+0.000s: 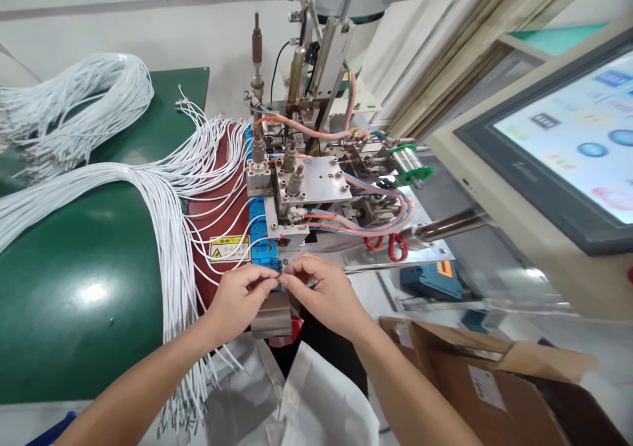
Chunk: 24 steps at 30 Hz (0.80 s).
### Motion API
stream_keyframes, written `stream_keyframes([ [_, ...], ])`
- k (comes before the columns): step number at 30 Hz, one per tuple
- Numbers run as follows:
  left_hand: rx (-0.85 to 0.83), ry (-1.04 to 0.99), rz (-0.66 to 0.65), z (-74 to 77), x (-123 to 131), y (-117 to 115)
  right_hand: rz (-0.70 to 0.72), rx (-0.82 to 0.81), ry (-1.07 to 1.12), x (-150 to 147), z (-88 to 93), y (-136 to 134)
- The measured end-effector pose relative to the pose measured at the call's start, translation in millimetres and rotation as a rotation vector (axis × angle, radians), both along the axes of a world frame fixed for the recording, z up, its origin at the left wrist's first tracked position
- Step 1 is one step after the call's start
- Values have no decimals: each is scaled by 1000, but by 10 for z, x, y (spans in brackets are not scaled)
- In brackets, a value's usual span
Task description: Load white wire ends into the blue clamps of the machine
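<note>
Bare forearms (415,390) are stretched out up front, and what looks like a wire end (279,277) is pinched between thumb and finger by the left hand (238,299) and right hand (321,293), right at the blue blocks (258,216); whether it's seated can't be told. Plenty of wires (212,159) are already lined up at the machine (316,179), but loads of loose ends are left in the bundle (171,254) draped over the desk (93,353).

Head-worn view, forward and down
</note>
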<state>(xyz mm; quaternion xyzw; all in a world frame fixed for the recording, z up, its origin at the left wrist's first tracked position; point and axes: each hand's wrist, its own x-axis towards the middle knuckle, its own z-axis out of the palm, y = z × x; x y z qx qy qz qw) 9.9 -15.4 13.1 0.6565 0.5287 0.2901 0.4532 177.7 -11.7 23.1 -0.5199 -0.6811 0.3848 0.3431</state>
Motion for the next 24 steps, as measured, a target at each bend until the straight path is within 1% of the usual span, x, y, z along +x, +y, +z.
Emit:
stream_keyframes([
  [2,4,57,-95,36,-5,10,111,21,-89,31,48,9],
  [3,-2,80,-141,48,-5,11,150,41,-120,31,57,6],
  [4,-14,92,-169,53,-2,10,157,55,-131,19,53,-4],
  [5,-27,88,-169,52,4,5,122,52,-111,-5,34,-19],
  [6,-35,69,-138,43,11,-3,54,31,-56,-39,2,-40],
  [8,-42,2,-30,15,29,-21,-131,-80,139,-122,-93,-90],
  [10,-54,-57,43,-14,40,-34,-234,-186,331,-196,-197,-137],
  [11,-66,-76,56,-24,42,-36,-258,-202,383,-220,-241,-154],
  [13,-101,-100,54,-33,37,-30,-272,-191,417,-234,-300,-166],
  [16,-132,-117,46,-33,22,-15,-257,-178,429,-199,-310,-135],
  [19,-132,-122,31,-46,17,-14,-264,-263,488,-176,-276,-90],
  [22,-137,-131,34,-71,22,-24,-306,-378,614,-199,-260,-76],
  [24,-147,-140,46,-81,27,-28,-330,-426,699,-219,-266,-85],
])
